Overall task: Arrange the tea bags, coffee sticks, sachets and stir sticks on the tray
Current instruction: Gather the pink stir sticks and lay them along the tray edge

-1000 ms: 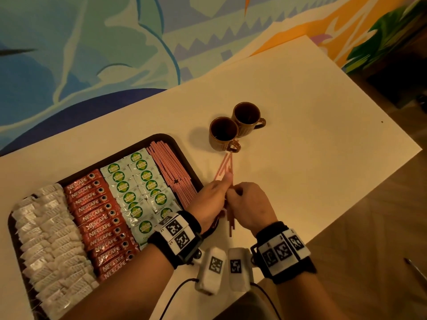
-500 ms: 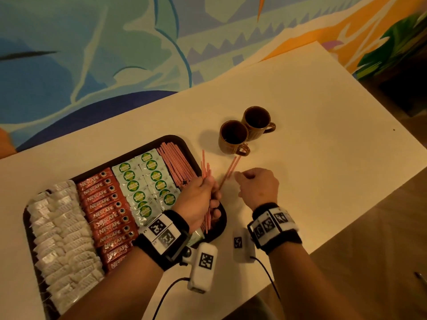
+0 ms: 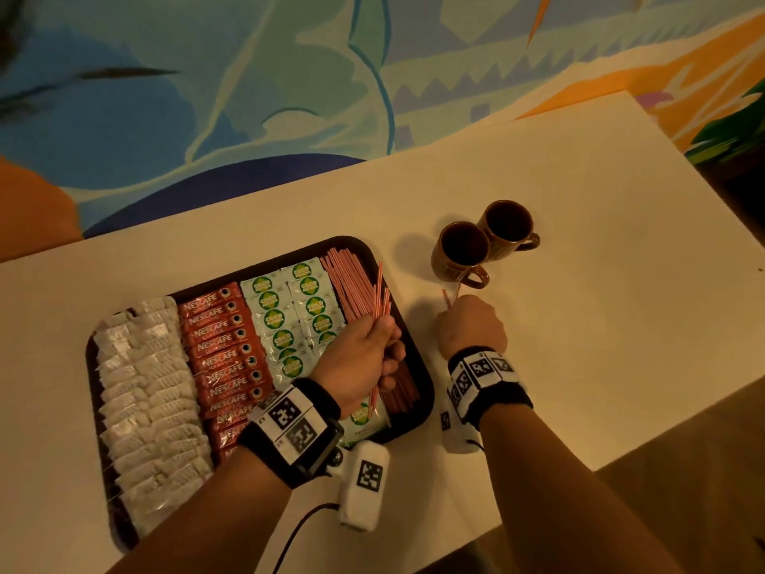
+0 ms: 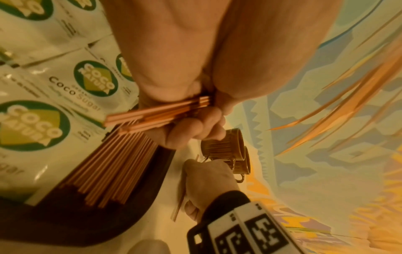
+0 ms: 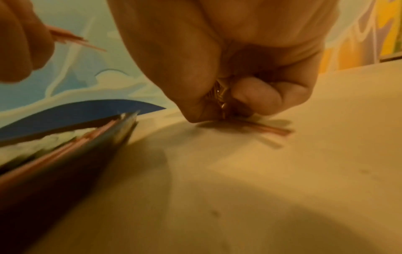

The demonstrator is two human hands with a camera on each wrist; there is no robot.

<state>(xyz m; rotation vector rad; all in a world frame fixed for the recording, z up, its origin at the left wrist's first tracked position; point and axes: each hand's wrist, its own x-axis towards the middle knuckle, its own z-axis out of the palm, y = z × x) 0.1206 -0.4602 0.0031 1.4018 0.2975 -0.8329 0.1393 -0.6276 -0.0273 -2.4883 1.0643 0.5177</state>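
A dark tray holds rows of white tea bags, red coffee sticks, green-and-white sugar sachets and pink stir sticks. Above the tray's right side, my left hand grips a bundle of stir sticks, their ends showing in the left wrist view. On the table right of the tray, my right hand pinches a few loose stir sticks lying flat; their tips poke out past the knuckles.
Two brown mugs stand side by side just beyond my right hand. The cream table ends close on the right and near sides. A painted wall runs behind the table.
My left hand carried its bundle of sticks left, from the table to above the tray. The right hand lowered onto the loose sticks near the mugs and closed on them.
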